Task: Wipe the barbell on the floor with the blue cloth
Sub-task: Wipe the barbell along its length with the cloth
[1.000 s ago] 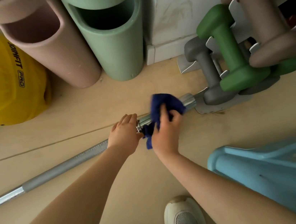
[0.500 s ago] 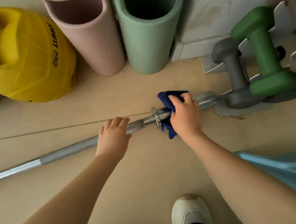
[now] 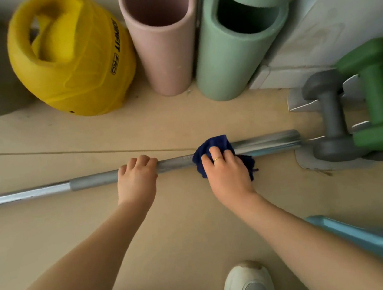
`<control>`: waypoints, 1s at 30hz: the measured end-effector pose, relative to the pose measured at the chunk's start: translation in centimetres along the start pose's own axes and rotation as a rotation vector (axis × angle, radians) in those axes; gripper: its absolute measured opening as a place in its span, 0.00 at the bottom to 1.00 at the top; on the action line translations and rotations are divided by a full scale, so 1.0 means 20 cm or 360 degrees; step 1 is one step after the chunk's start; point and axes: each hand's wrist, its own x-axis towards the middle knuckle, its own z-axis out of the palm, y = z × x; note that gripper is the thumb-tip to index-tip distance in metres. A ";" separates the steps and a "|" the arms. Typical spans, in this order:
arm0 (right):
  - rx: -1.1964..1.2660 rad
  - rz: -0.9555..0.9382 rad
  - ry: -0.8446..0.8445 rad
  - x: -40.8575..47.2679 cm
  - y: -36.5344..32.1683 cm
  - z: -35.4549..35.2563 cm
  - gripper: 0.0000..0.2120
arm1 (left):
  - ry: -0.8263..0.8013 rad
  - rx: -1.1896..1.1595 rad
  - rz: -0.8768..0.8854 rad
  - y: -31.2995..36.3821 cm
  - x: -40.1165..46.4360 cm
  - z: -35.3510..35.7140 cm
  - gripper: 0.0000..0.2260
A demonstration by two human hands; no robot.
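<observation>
Blue cloth (image 3: 213, 153) is bunched over the barbell (image 3: 93, 181), which lies flat on the floor (image 3: 184, 231), running left to right across the view. Its right end stops just beside the grey dumbbell (image 3: 331, 116) and green dumbbell (image 3: 380, 100) on their rack.

Right hand (image 3: 228, 174): grip clamped on the cloth, fingers curled over the top and pressing it onto the bar at the point where the thin shaft meets the thicker sleeve. The collar is hidden under the cloth, so I can't tell exactly which side of it the cloth sits on. Ring visible on one finger.

Left hand (image 3: 138, 180): fingers curled over the knurled part of the shaft, left of the cloth and apart from it. Looks like a steadying hold to keep the bar from rolling.

Step in hand, as I read it: mid-wipe, cloth on the bar, working the right-hand section.

Next move calls for:
- sliding the cloth along the bar while keeping downward pressure
- the left hand holding firm, or shifting left once the cloth gets near it
- the long shaft off to the left needs covering, including the bright smooth band (image 3: 29, 194)

Blur on the sleeve and dumbbells limits detail there.
</observation>
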 end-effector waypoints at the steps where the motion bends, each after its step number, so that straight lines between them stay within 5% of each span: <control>1: -0.0078 -0.0056 -0.0048 0.00 -0.01 -0.01 0.12 | 0.0023 -0.0017 -0.0001 0.00 0.00 0.01 0.14; 7: -0.0183 -0.0189 -0.0067 0.01 0.04 -0.04 0.27 | 0.0133 -0.0094 0.0022 -0.01 0.00 0.03 0.15; 12: 0.0354 0.0415 -0.0284 0.11 -0.15 -0.04 0.23 | 0.0192 -0.0127 0.0035 -0.02 0.01 0.05 0.14; 18: 0.0307 -0.0168 -0.0286 0.19 -0.24 -0.02 0.28 | 0.0167 -0.0094 0.0067 -0.03 0.01 0.05 0.11; 22: 0.0015 0.0073 0.0113 0.20 -0.13 0.02 0.14 | 0.0231 -0.0102 0.0062 -0.04 0.02 0.05 0.13; 30: -0.0081 -0.0142 0.0000 0.21 -0.14 0.00 0.16 | 0.0265 -0.0044 0.0120 -0.03 0.00 0.05 0.16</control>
